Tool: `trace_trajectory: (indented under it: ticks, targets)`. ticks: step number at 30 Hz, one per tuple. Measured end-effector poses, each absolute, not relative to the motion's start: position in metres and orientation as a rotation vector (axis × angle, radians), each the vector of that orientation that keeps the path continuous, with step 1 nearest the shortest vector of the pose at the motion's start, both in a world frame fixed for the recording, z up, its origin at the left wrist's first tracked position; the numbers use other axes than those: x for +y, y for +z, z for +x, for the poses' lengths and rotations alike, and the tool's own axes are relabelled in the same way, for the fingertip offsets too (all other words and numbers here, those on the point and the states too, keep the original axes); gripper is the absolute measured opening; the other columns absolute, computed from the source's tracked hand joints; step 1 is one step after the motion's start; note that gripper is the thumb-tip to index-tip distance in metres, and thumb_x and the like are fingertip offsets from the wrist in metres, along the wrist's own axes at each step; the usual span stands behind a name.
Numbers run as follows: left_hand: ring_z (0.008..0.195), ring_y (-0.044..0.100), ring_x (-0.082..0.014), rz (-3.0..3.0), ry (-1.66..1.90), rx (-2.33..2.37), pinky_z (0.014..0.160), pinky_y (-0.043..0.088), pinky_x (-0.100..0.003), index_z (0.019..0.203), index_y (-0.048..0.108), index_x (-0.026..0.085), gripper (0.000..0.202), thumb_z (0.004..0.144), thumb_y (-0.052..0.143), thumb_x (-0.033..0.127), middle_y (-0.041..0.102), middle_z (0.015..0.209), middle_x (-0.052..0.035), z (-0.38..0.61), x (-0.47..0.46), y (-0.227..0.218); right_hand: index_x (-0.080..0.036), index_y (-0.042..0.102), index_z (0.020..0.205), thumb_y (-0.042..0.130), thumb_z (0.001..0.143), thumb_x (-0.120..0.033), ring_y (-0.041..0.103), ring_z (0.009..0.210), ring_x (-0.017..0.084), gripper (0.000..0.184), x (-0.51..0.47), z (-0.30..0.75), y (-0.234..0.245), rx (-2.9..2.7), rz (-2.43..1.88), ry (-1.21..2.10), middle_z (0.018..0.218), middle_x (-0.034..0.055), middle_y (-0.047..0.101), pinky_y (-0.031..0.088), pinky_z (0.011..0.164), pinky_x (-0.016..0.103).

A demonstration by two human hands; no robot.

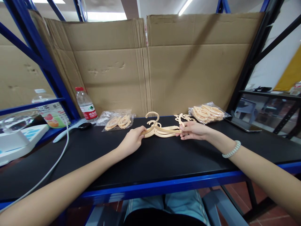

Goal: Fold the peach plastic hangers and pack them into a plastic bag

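Observation:
A small stack of cream plastic hangers (160, 129) lies on the black tabletop (150, 160), hooks pointing up toward the cardboard. My left hand (133, 140) is closed on the stack's left end. My right hand (194, 130) pinches the right end, with a beaded bracelet on that wrist. A few loose hangers (184, 117) lie just behind my right hand.
A clear bag of hangers (208, 113) sits at the back right, a flatter bag (117, 121) at the back left. A water bottle (86, 105), a white cable (56, 157) and a scale-like device (16, 138) are on the left. Cardboard sheets (150, 62) wall the back. A tablet (244, 125) lies right.

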State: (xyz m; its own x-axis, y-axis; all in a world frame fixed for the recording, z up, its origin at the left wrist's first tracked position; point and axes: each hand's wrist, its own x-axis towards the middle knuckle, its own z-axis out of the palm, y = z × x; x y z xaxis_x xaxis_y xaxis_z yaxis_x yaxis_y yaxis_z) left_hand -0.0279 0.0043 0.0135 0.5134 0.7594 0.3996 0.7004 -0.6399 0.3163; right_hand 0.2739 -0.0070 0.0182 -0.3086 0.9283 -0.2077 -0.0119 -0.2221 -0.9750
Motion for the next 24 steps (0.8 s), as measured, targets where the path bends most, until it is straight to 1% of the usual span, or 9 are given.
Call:
trace_trajectory:
  ticks: [2,4,10,15,18,21,24]
  targets:
    - [0.088,0.061,-0.0230,2.629,0.791,1.266,0.077,0.045,-0.033,0.092,0.054,0.019,0.019,0.081,0.041,0.012,0.066,0.094,-0.0071,-0.0278,0.0046,0.0133,-0.016,0.052,0.076,0.065,0.082,-0.014,0.062,0.061,0.009,0.014,-0.0068,0.2734,0.0171,-1.297,-1.151,1.602,0.077,0.0086,0.070,0.059,0.070,0.025]
    - [0.088,0.061,-0.0228,2.620,0.798,1.260,0.077,0.045,-0.033,0.092,0.055,0.019,0.019,0.081,0.041,0.012,0.066,0.094,-0.0068,-0.0280,0.0049,0.0128,-0.016,0.052,0.074,0.065,0.081,-0.013,0.062,0.060,0.009,0.015,-0.0069,0.2731,0.0167,-1.312,-1.140,1.562,0.071,0.0060,0.068,0.059,0.069,0.025]
    - [0.088,0.061,-0.0224,2.604,0.805,1.256,0.077,0.045,-0.033,0.093,0.055,0.020,0.019,0.081,0.041,0.013,0.066,0.095,-0.0066,-0.0298,0.0075,0.0111,-0.017,0.050,0.073,0.066,0.078,-0.011,0.066,0.066,0.012,0.018,-0.0102,0.2684,0.0176,-1.357,-1.153,1.491,0.057,0.0006,0.060,0.059,0.067,0.024]
    - [0.082,0.061,-0.0213,2.563,0.781,1.268,0.074,0.045,-0.031,0.095,0.056,0.020,0.021,0.082,0.041,0.014,0.065,0.085,-0.0048,-0.0293,0.0080,0.0113,-0.017,0.049,0.070,0.067,0.076,-0.010,0.068,0.072,0.016,0.020,-0.0097,0.2653,0.0180,-1.320,-1.172,1.412,0.048,-0.0038,0.050,0.058,0.069,0.026]
    - [0.082,0.061,-0.0214,2.543,0.771,1.284,0.074,0.044,-0.031,0.095,0.057,0.019,0.021,0.082,0.041,0.015,0.066,0.085,-0.0054,-0.0281,0.0064,0.0124,-0.018,0.047,0.069,0.067,0.075,-0.013,0.066,0.071,0.016,0.021,-0.0067,0.2666,0.0159,-1.300,-1.118,1.396,0.049,-0.0038,0.049,0.056,0.071,0.028]
    - [0.082,0.061,-0.0217,2.539,0.755,1.307,0.074,0.044,-0.031,0.095,0.057,0.018,0.021,0.082,0.040,0.016,0.066,0.085,-0.0060,-0.0274,0.0047,0.0137,-0.020,0.046,0.070,0.068,0.074,-0.020,0.062,0.066,0.013,0.023,-0.0052,0.2671,0.0144,-1.286,-1.060,1.331,0.056,-0.0034,0.052,0.055,0.068,0.028]
    - [0.082,0.061,-0.0216,2.542,0.736,1.327,0.075,0.044,-0.032,0.094,0.057,0.018,0.020,0.082,0.039,0.016,0.066,0.083,-0.0055,-0.0274,0.0038,0.0147,-0.019,0.051,0.073,0.070,0.073,-0.029,0.054,0.058,0.010,0.021,-0.0070,0.2649,0.0159,-1.338,-1.030,1.212,0.064,-0.0028,0.055,0.052,0.062,0.028]
